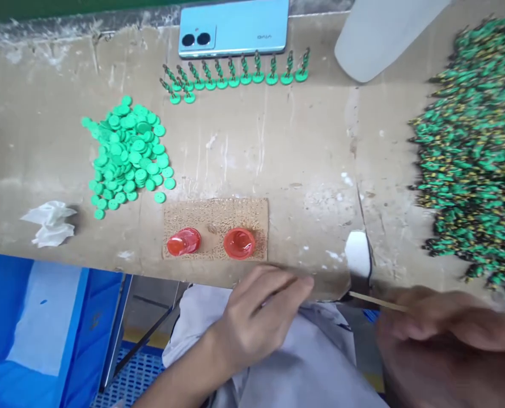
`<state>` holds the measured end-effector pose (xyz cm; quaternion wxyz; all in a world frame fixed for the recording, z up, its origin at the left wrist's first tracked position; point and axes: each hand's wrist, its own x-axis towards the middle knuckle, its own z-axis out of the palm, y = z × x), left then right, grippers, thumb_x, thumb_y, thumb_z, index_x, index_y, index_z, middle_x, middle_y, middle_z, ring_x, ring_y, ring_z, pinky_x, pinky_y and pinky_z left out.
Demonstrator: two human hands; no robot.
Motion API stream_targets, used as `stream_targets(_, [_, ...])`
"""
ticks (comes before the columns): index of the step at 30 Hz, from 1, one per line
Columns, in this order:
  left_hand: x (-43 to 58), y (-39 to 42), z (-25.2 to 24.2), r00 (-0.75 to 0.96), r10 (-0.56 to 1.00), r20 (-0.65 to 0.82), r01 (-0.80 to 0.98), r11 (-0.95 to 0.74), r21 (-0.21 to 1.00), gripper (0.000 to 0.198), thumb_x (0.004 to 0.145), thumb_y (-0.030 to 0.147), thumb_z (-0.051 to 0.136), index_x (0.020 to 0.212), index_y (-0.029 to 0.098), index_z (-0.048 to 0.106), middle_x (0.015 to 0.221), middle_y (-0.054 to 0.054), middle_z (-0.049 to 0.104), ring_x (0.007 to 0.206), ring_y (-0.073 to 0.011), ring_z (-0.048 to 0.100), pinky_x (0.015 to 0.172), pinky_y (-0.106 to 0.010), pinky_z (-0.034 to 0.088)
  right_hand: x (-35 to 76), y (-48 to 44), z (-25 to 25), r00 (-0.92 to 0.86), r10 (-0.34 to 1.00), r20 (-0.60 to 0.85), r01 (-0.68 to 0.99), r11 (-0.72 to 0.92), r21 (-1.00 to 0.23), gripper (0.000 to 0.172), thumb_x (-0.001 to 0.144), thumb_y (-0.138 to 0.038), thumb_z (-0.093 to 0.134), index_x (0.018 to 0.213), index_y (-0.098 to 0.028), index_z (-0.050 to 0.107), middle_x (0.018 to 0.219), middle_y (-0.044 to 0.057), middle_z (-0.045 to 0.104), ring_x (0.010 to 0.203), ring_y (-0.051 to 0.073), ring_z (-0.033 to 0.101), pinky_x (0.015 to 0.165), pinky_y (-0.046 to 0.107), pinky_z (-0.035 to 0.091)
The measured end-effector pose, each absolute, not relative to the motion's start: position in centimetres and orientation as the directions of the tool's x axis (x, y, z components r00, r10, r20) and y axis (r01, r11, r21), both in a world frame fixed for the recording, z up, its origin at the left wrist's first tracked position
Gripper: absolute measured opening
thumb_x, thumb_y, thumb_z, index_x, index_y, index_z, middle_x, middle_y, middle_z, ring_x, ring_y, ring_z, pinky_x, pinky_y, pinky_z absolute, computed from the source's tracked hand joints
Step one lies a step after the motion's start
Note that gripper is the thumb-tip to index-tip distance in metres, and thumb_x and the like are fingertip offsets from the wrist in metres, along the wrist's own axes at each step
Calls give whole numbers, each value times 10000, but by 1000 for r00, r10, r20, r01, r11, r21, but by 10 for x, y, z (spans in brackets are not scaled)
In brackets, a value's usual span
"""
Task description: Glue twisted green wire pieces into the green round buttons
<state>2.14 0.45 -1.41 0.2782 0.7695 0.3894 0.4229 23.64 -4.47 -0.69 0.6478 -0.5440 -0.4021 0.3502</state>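
Observation:
My left hand (pixel 263 314) hovers at the table's front edge, fingers bent and drawn together; anything between the fingertips is hidden. At the lower right my right hand (pixel 452 334), blurred, is closed on a thin pale stick (pixel 377 301) pointing left. Two red cups, one tilted (pixel 184 242) and one upright (pixel 239 243), sit on a speckled brown board (pixel 216 212). Left of the board lies a pile of green discs (pixel 128 153). Several small figures on green bases (pixel 246 72) stand in a row. A big heap of green-and-black figures (pixel 477 153) covers the right side.
A light blue phone (pixel 235 28) lies behind the row of figures. Beside it is a whitish translucent container (pixel 380 37). Crumpled white tissue (pixel 52 222) lies at the left, above a blue bin (pixel 71 334). A white piece (pixel 358 255) is at the front edge.

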Motion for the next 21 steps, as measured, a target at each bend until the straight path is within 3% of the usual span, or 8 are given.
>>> stream_targets(3, [18,6,-6,340,863,375,264,-470,843,240,902,-3,722,1119,100,713,938,-83,782,818,-168,735,761,-308,649,220,-29,-12,495,854,158,-181,280,-943,324,1051,-448,573,834,-250,710,581,-48,570,414,142,530,323,274,425])
stream_targets(7, [18,7,12,229,962,149,51,-165,985,158,887,109,811,1030,163,770,894,-37,815,800,-148,771,735,-225,664,210,-30,-15,437,856,277,-78,342,-936,363,1115,-382,400,1076,-327,757,638,-38,591,475,140,533,412,271,449])
stream_targets(13, [20,5,19,261,960,-105,-368,199,908,116,920,166,790,1031,199,791,892,-27,837,779,-173,813,660,-212,698,209,-35,-17,428,853,299,-8,335,-942,372,1123,-362,362,1065,-296,723,654,-31,539,483,150,525,442,274,448])
stream_targets(21, [18,3,21,294,943,-153,-363,258,895,72,939,241,783,972,178,779,864,-55,832,759,-202,816,657,-261,711,206,-32,-18,420,850,318,-24,361,-932,294,1104,-406,477,984,-251,696,640,-41,556,463,158,522,412,291,425])
